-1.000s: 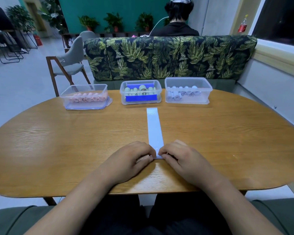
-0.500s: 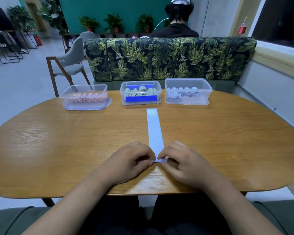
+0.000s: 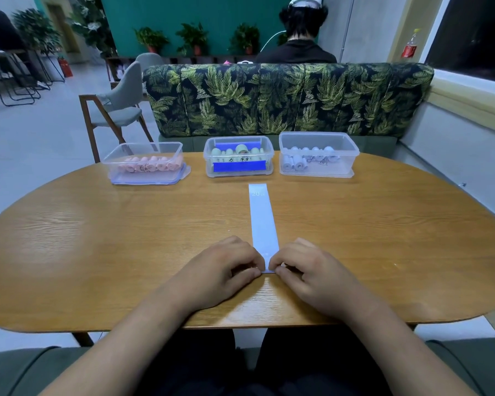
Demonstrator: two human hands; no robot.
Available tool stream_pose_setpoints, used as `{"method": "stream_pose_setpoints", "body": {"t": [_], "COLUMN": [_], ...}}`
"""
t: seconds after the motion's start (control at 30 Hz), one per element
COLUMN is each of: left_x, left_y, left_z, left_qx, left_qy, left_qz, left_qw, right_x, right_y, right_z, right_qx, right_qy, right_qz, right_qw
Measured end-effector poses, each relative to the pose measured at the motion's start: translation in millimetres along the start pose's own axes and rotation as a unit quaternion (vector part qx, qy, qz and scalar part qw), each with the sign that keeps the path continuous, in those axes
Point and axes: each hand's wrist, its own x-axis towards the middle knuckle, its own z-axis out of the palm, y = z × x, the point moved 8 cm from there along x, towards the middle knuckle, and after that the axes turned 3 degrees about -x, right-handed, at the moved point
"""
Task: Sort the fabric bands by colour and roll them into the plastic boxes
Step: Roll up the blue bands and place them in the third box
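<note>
A pale blue fabric band [image 3: 262, 221] lies flat on the wooden table [image 3: 97, 238], running straight away from me. My left hand [image 3: 220, 270] and my right hand [image 3: 312, 272] pinch its near end between fingertips and thumbs, where a small fold or roll begins. Three clear plastic boxes stand along the far edge. The left box [image 3: 146, 162] holds pink rolls, the middle box [image 3: 238, 158] holds pale green rolls and a blue label, and the right box [image 3: 317, 154] holds light blue rolls.
A leaf-patterned sofa back [image 3: 286, 98] rises just behind the boxes, with a person [image 3: 297, 38] seated beyond it. A grey chair [image 3: 117, 107] stands at the table's far left corner. A wall runs along the right side.
The hands have stayed at the band's near end, shifting their fingertips slightly as they work the edge. The band's far end has not moved.
</note>
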Motion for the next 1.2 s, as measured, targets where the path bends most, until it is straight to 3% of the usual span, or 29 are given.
{"method": "stream_pose_setpoints", "body": {"t": [0.8, 1.2], "left_x": [-0.9, -3.2], "left_y": [-6.3, 0.8], "left_z": [0.0, -1.2], "left_qx": [-0.016, 0.078], "left_qy": [0.001, 0.039], "left_qz": [-0.008, -0.002], "left_qw": [1.0, 0.996], "right_x": [-2.2, -1.8], "right_y": [0.6, 7.1], "right_z": [-5.3, -0.7], "right_qx": [0.011, -0.056], "right_qy": [0.028, 0.037], "right_qz": [0.005, 0.025], "right_qw": [1.0, 0.997]}}
